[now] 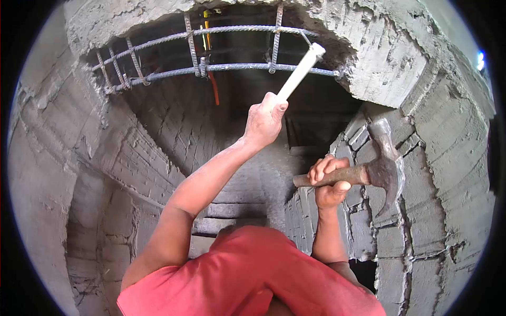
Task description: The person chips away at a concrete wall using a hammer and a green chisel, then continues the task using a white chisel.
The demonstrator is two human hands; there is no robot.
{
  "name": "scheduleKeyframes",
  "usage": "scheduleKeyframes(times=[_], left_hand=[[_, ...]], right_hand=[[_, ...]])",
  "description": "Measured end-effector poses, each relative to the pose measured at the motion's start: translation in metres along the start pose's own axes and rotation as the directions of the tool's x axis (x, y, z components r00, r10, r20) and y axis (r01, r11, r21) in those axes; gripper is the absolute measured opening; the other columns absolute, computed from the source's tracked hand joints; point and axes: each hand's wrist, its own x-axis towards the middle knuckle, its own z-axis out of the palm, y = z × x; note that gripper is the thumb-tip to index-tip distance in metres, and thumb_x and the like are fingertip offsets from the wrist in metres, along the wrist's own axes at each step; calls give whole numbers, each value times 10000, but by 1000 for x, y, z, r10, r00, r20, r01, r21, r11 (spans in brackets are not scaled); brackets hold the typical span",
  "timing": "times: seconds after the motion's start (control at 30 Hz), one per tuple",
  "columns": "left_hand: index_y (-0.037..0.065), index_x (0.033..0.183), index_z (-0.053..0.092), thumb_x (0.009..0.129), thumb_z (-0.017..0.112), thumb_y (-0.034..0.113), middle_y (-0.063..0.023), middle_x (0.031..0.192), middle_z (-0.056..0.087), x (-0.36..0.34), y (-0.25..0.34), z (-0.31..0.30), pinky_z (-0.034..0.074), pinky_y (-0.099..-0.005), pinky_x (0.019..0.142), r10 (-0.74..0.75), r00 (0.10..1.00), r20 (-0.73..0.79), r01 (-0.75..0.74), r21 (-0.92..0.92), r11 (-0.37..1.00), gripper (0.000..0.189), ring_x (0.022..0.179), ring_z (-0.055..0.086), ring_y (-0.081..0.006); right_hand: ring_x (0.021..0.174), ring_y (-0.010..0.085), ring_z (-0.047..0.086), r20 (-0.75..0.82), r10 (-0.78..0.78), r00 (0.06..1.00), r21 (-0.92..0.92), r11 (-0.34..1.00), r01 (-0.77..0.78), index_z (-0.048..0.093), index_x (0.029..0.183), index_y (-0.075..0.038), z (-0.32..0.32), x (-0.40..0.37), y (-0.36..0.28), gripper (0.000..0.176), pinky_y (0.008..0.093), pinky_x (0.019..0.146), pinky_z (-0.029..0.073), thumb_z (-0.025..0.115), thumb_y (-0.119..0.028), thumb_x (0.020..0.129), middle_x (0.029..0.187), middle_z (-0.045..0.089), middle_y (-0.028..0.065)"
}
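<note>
My left hand [265, 119] is closed around the lower part of a pale, straight chisel-like bar [299, 72]. The bar tilts up to the right, and its thicker end overlaps the steel rebar and lies near the broken concrete edge. In my right hand [331, 181] is a claw hammer [387, 167], gripped by its wooden handle, fingers wrapped round it and thumb along the near side. The dusty metal head points right, over the block wall and apart from the bar.
Curved rebar [232, 67] with short cross bars spans a dark opening ahead. Rough concrete [379, 58] overhangs at the upper right. An orange strip [213, 88] hangs behind the rebar. Mortared block walls [421, 205] rise on both sides, with steps [237, 210] below.
</note>
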Motion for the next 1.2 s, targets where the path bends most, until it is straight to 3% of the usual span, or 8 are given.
scheduleKeyframes(times=[0.17, 0.23, 0.63, 0.9, 1.0, 1.03, 1.07, 1.2], left_hand=[[14, 931, 548, 1042, 471, 370, -216, 634, 547, 40, 6, 2, 427, -500, 536, -58, 998, -32, 57, -31, 998, 381, 629, 597, -451], [-7, 873, 539, 1042, 418, 493, -138, 589, 488, 51, 8, 2, 426, -408, 530, -65, 996, -66, 62, -53, 997, 542, 520, 520, -302], [35, 975, 601, 1028, 499, 394, -238, 720, 593, 55, 7, 11, 462, -498, 597, -176, 979, -99, 155, -188, 970, 377, 748, 614, -481], [11, 934, 570, 1033, 464, 443, -246, 735, 592, 56, 25, 5, 458, -500, 620, -266, 964, -27, 245, -311, 918, 456, 765, 600, -481], [8, 933, 568, 1038, 445, 446, -258, 755, 598, 61, 23, 1, 459, -520, 639, -244, 968, -52, 215, -322, 922, 467, 796, 595, -497], [8, 934, 569, 1038, 444, 444, -262, 761, 600, 59, 22, 2, 461, -526, 647, -228, 971, -68, 196, -312, 930, 466, 808, 593, -504], [6, 933, 572, 1034, 443, 460, -268, 768, 603, 59, 25, -2, 462, -539, 660, -262, 965, -25, 239, -334, 912, 482, 826, 591, -513], [4, 916, 568, 1030, 433, 491, -269, 764, 596, 62, 9, 4, 462, -528, 652, -232, 972, -43, 208, -307, 929, 518, 821, 592, -508]], right_hand=[[574, 142, 436, 15, -26, 1000, 39, 999, 26, 412, 898, -73, 16, 6, 0, 695, 284, 551, 431, 576, -744, 825, 729, 451, 57], [571, 141, 427, 6, -8, 1000, 43, 999, 7, 418, 903, -71, 24, 9, -1, 697, 285, 549, 428, 589, -742, 819, 732, 453, 57], [555, 169, 506, 5, -69, 998, -55, 996, 69, 447, 959, -85, 53, 35, -38, 714, 289, 514, 475, 591, -761, 776, 724, 497, 64], [614, 179, 485, 197, -781, 593, -79, 590, 803, 498, 1074, -169, 94, 104, -76, 674, 397, 608, 486, 489, -794, 823, 776, 435, 30], [542, 153, 456, 92, -497, 863, -49, 863, 503, 520, 1021, -124, 56, 127, 7, 594, 345, 558, 468, 430, -705, 940, 734, 525, 48], [534, 126, 458, 129, -229, 965, -667, 700, 255, 534, 979, -80, 63, 131, 8, 513, 302, 507, 428, 446, -585, 1004, 712, 531, 48], [534, 107, 470, -34, 65, 997, -622, 780, -72, 534, 937, -41, 66, 139, 6, 463, 269, 478, 400, 435, -480, 1043, 710, 533, 50], [585, 184, 500, 79, -147, 986, -304, 938, 164, 523, 1007, -27, 79, 109, -20, 592, 318, 524, 455, 557, -613, 934, 735, 515, 91]])
